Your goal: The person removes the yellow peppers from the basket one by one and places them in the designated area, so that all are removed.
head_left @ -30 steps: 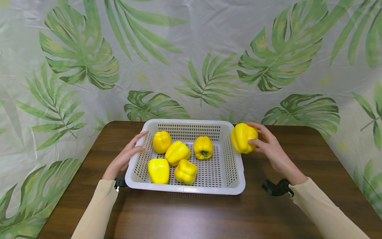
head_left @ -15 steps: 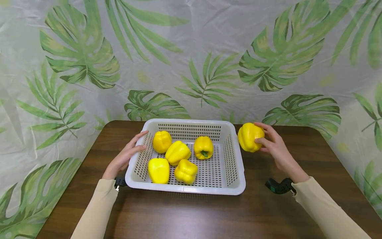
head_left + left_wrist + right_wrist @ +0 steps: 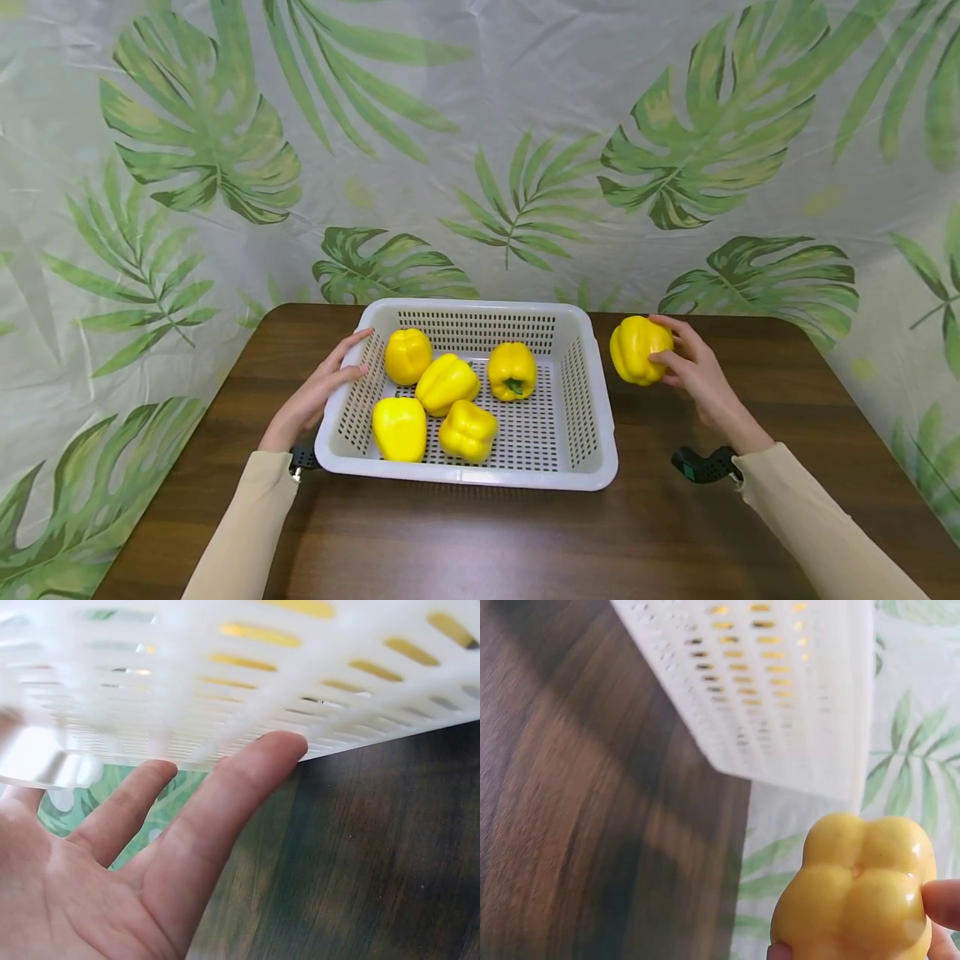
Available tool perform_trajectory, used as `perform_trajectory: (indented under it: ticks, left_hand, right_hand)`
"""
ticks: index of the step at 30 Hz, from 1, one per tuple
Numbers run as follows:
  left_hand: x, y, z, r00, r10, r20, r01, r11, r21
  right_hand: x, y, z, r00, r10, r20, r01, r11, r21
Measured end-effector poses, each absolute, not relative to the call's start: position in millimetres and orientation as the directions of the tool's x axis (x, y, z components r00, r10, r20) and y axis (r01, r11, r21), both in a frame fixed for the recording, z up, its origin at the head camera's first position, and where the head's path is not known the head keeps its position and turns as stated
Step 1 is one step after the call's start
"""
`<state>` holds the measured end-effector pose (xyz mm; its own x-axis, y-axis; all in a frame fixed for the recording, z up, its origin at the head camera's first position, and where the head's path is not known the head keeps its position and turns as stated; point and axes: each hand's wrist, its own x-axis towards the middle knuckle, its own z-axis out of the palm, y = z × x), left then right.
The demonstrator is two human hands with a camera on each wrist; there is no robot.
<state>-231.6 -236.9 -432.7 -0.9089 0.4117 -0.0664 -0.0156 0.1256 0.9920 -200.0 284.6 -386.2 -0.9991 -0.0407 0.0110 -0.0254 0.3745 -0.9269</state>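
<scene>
My right hand (image 3: 697, 367) pinches a yellow bell pepper (image 3: 637, 350) just right of a white perforated plastic basket (image 3: 465, 475). In the right wrist view, the lobed end of this pepper (image 3: 855, 877) faces the camera, with fingertips on both sides. At the basket's left end, my left hand (image 3: 311, 396) grips the rim, thumb over it. The left wrist view shows its fingers (image 3: 232, 780) against the slotted outer wall (image 3: 187, 712). Inside the basket lie several more yellow peppers, among them one with its green stem showing (image 3: 512, 367), mostly toward the left.
Beneath the basket is a dark brown wooden table (image 3: 465, 550). A leaf-printed cloth (image 3: 525, 108) hangs behind and around the table. A black strap (image 3: 705, 465) sits at my right wrist, another strap (image 3: 303, 457) at the left.
My right hand has carried its pepper rightward from over the basket's right rim to beside it, lowering slightly in the last half second. The left hand and the basket have stayed put.
</scene>
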Motion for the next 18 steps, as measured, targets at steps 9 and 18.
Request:
perform_trajectory:
  ticks: [9,18]
  left_hand:
    - [-231.0,-236.3,-433.1,-0.910,0.410,-0.068,-0.024,0.112,0.993]
    - [-230.9,-235.4,-432.7,-0.913,0.400,-0.081,-0.040,0.109,0.993]
  right_hand:
    - [-203.8,294.0,-405.1,-1.000,-0.028,-0.014,0.002,0.384,-0.923]
    - [-210.0,297.8,-424.2,-0.999,-0.032,-0.042,0.025,0.418,-0.908]
